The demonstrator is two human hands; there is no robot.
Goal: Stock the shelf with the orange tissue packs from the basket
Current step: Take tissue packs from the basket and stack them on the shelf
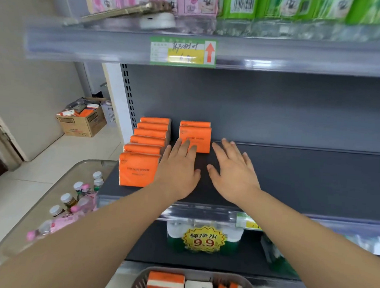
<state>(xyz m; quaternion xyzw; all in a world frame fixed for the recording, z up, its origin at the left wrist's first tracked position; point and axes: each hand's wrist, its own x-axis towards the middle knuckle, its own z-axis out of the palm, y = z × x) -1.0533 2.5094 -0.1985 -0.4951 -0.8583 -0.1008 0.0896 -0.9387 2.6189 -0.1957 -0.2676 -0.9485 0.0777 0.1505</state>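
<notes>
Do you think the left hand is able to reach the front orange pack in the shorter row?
Probably yes: the left hand, open, seems to touch the front orange pack; nothing lies between.

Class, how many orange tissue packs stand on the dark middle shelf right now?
8. Six form the left row, front to back; two stand in the second row, by the left hand. Others could hide behind these.
</notes>
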